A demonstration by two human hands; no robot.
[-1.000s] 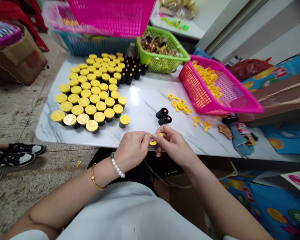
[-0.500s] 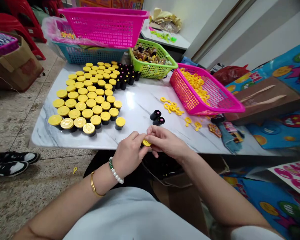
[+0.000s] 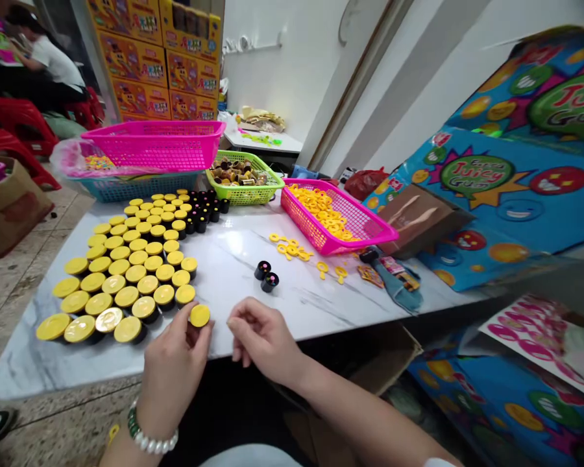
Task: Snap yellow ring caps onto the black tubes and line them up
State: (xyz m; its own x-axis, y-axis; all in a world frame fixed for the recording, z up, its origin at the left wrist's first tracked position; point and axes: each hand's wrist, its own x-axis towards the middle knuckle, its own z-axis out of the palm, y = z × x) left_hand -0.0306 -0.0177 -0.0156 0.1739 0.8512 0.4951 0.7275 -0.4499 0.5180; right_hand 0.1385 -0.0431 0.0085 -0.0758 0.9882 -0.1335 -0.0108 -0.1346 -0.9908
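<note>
My left hand (image 3: 178,363) is closed around a small black pot with a yellow lid (image 3: 200,316), gripped between thumb and fingers at the table's front edge. It is beside the front of a large group of yellow-lidded black pots (image 3: 126,297). My right hand (image 3: 260,334) hovers to the right, apart from the left, its fingers curled in with nothing visible in them. Two black pots without yellow lids (image 3: 269,281) stand beyond it, pink bits showing inside. Loose yellow ring-shaped pieces (image 3: 292,249) lie farther back on the right.
A pink basket (image 3: 321,243) of yellow pieces, a green basket (image 3: 246,193) and stacked pink (image 3: 160,146) and blue baskets (image 3: 141,187) line the marble-look table's (image 3: 34,373) back. More black pots (image 3: 202,211) stand by the green basket. Blue printed boxes (image 3: 506,175) rise at right. A person (image 3: 53,65) sits far left.
My hands have come apart. The left has carried the yellow-lidded pot leftward toward the group, while the right has let go of it. The camera view has tilted up and turned right.
</note>
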